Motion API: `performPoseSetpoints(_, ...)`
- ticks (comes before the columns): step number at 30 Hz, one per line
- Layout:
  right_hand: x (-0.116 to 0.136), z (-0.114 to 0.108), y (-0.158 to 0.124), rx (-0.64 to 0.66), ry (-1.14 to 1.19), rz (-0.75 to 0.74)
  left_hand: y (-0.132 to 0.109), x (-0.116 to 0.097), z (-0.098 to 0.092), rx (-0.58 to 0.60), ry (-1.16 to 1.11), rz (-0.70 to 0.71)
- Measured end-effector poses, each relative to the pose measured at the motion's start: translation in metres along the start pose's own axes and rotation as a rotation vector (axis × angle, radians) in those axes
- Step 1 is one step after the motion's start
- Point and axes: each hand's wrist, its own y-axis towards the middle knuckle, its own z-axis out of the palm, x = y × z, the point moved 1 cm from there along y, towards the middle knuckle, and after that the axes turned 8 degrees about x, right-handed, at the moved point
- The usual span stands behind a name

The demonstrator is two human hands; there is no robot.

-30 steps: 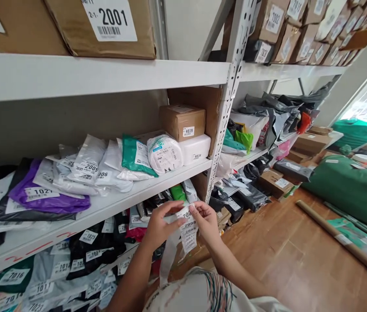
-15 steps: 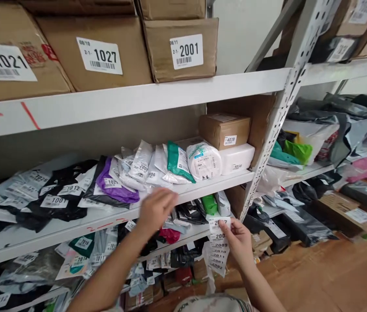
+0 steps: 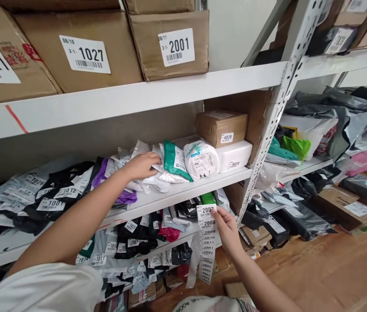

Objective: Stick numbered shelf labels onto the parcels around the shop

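My left hand (image 3: 142, 166) reaches onto the middle shelf (image 3: 183, 193) and closes over white plastic mailer bags (image 3: 151, 180) beside a purple bag (image 3: 123, 196). My right hand (image 3: 227, 229) hangs below the shelf's edge and pinches a long strip of numbered labels (image 3: 206, 240), with 2007 on top. Just right of my left hand lie a green and white bag (image 3: 174, 159) and a round white parcel (image 3: 201, 159).
Cardboard boxes marked 1027 (image 3: 82, 47) and 2001 (image 3: 170, 41) stand on the top shelf. A brown box 4039 (image 3: 221, 127) sits on a white box (image 3: 235, 156). Black and grey mailers fill the lower shelf (image 3: 138, 242). A perforated steel upright (image 3: 268, 125) divides the bays. Wooden floor (image 3: 333, 268) lies to the right.
My left hand left the label strip, rose to the middle shelf and landed on the white bags. The right hand kept the strip, which now hangs free. The view swung left and upward.
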Motion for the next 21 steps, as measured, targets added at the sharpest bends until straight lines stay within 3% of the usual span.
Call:
performPoseSetpoints(4,0.009,-0.024,-0.004,0.069,-0.026,-0.001,0.021,-0.01,-0.002,0.097,0.119,0.0)
performPoseSetpoints(9,0.006,-0.059,-0.014,0.158,-0.059,0.057,0.039,-0.033,-0.002,0.055,0.111,-0.256)
performPoseSetpoints(12,0.005,-0.057,-0.008,0.209,-0.084,0.045,0.048,-0.032,-0.007,0.143,0.095,-0.368)
performPoseSetpoints(15,0.007,-0.027,0.011,0.327,-0.12,-0.016,0.051,-0.014,-0.013,0.261,0.031,-0.271)
performPoseSetpoints(18,0.009,0.023,0.041,0.483,-0.131,-0.139,0.05,0.011,-0.018,0.325,-0.111,-0.054)
performPoseSetpoints(21,0.007,0.076,0.076,0.492,-0.146,-0.334,0.05,0.032,-0.02,0.311,-0.147,0.123)
